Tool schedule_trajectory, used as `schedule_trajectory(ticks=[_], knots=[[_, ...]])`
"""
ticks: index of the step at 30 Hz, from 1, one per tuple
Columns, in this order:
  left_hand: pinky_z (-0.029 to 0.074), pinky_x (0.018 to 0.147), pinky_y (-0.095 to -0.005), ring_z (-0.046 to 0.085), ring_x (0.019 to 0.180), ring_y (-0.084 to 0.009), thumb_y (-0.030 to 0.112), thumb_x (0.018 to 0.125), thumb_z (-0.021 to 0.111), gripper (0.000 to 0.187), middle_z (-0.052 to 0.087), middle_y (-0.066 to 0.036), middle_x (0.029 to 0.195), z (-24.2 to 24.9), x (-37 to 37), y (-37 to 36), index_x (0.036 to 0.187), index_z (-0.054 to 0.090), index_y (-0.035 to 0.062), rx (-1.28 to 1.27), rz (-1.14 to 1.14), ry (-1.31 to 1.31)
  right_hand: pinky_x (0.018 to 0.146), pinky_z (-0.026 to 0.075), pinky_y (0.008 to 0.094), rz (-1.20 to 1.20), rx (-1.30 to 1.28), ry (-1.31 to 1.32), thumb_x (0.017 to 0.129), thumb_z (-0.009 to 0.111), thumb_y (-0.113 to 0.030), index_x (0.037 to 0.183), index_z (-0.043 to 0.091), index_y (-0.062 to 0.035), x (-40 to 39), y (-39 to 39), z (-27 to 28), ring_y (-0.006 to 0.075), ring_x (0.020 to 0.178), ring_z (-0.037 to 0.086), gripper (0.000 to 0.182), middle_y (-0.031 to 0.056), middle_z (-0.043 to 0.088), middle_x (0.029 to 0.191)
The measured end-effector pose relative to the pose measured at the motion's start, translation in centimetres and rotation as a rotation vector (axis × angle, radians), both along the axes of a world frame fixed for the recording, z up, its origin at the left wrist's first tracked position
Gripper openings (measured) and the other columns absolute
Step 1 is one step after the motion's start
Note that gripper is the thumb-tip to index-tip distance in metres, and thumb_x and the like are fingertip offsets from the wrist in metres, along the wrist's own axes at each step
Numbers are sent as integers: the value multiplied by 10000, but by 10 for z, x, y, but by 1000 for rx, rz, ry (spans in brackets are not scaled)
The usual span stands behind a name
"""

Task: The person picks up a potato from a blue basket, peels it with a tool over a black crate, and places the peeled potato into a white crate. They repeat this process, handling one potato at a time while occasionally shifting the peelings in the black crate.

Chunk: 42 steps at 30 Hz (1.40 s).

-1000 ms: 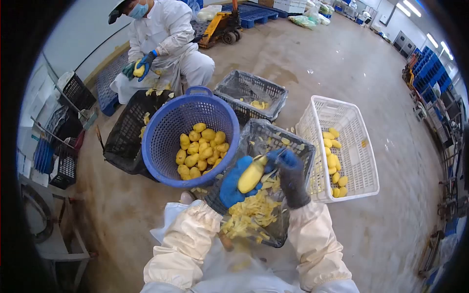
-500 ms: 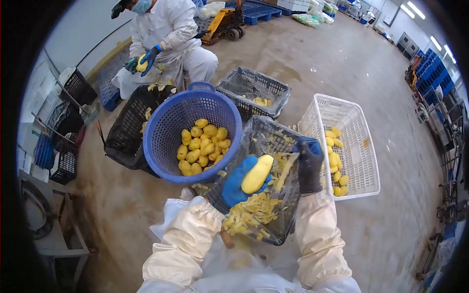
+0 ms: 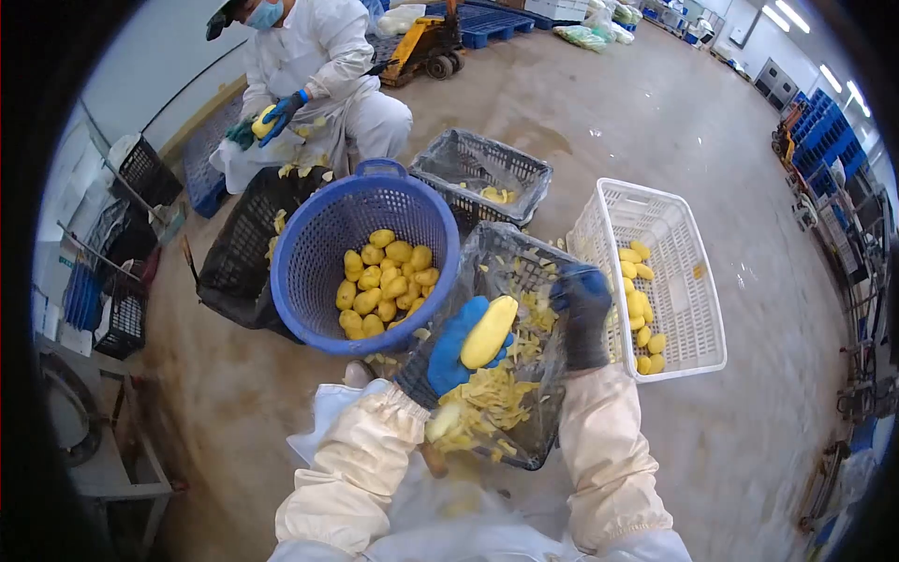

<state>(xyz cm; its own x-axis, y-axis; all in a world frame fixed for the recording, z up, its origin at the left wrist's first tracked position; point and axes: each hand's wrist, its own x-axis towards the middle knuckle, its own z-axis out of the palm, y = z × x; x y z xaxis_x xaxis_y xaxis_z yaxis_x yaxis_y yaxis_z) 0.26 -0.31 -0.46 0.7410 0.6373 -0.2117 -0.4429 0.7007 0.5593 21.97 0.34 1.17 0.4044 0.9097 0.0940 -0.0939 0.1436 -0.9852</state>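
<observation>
My left hand [image 3: 455, 347], in a blue glove, is closed around a peeled yellow potato [image 3: 489, 332]. My right hand [image 3: 582, 314], in a dark blue glove, is curled a little to the right of the potato. Its fingers look closed, but what they hold is hidden. Both hands are over a dark crate [image 3: 552, 398] lined with clear plastic. A heap of yellow peelings [image 3: 492, 398] lies in this crate, with a pale blurred piece at its left. Left of it stands a blue perforated basket [image 3: 361, 178] holding several yellow potatoes [image 3: 386, 281].
Peeled potatoes lie in a white crate [image 3: 688, 281] on the right. Behind stands another lined black crate [image 3: 482, 178]. A co-worker [image 3: 323, 84] holds a potato at upper left, near a black crate [image 3: 245, 248] with peelings. A yellow pallet jack [image 3: 412, 47] stands farther back.
The long peel strip beside my right hand is gone from there, and a blurred pale piece shows at the heap's left. My right hand has shifted slightly left. My left hand still grips the potato.
</observation>
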Motion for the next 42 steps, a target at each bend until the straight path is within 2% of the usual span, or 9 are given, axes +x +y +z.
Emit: schedule_trajectory(ticks=[6, 8, 10, 12, 17, 28, 34, 38, 42], knots=[[554, 759, -349, 608, 965, -258, 502, 925, 471, 592, 573, -164, 1145, 22, -1, 1, 1289, 442, 36, -4, 270, -90, 721, 482, 269, 608, -14, -89, 880, 608, -119, 975, 621, 5, -53, -39, 18, 134, 755, 601, 157, 61, 651, 866], [549, 776, -375, 597, 1008, -254, 486, 917, 498, 587, 556, -162, 1190, 27, -2, -11, 1296, 435, 42, 803, 475, 210, 668, 482, 259, 491, 70, -289, 870, 606, -100, 885, 609, -24, -66, -37, 12, 117, 700, 582, 78, 51, 634, 810], [543, 806, -413, 604, 989, -274, 460, 906, 535, 560, 570, -171, 1156, 20, 4, -6, 1264, 454, 38, 798, 561, 252, 655, 478, 259, 327, 48, -95, 874, 599, -107, 856, 611, -23, -42, -20, 12, 110, 708, 575, 87, 44, 626, 800], [534, 829, -436, 612, 963, -289, 453, 911, 531, 526, 586, -177, 1106, -9, -4, 6, 1225, 476, 35, -134, -5, -188, 618, 479, 276, 81, 68, 160, 875, 583, -114, 849, 588, -22, 0, 2, -5, 110, 708, 579, 96, 48, 615, 783], [536, 808, -408, 620, 939, -258, 389, 940, 507, 423, 612, -137, 1040, 2, -1, 14, 1182, 502, 42, -264, 250, -417, 628, 467, 246, 410, -23, 82, 853, 665, -127, 891, 589, -17, -64, -37, 17, 118, 688, 572, 139, 40, 616, 797], [547, 762, -413, 620, 878, -222, 263, 901, 597, 324, 607, -130, 1024, 9, 2, 5, 1149, 524, 67, -268, 289, -407, 628, 468, 247, 473, 2, -45, 878, 613, -102, 865, 618, -20, -73, -30, -1, 98, 683, 565, 82, 26, 622, 748], [542, 789, -415, 614, 901, -237, 393, 943, 493, 432, 597, -111, 1082, -1, -1, 10, 1214, 502, 56, 276, 327, 115, 539, 450, 243, 291, 69, 30, 894, 565, -144, 884, 597, -36, -39, -14, 4, 104, 560, 539, 113, 36, 600, 720], [538, 790, -392, 606, 861, -263, 428, 980, 384, 488, 585, -151, 1087, -20, -7, 6, 1247, 479, 30, -43, -115, -233, 560, 454, 242, 99, -24, 103, 842, 584, -89, 867, 620, -9, -16, -6, 14, 108, 601, 552, 92, 32, 606, 724], [523, 722, -358, 614, 840, -225, 426, 981, 379, 472, 608, -131, 1032, 30, 4, -3, 1244, 488, 49, -57, 88, -125, 553, 439, 232, 274, 63, 204, 850, 570, -70, 835, 619, -35, -36, -16, 10, 89, 573, 522, 62, 6, 588, 691]])
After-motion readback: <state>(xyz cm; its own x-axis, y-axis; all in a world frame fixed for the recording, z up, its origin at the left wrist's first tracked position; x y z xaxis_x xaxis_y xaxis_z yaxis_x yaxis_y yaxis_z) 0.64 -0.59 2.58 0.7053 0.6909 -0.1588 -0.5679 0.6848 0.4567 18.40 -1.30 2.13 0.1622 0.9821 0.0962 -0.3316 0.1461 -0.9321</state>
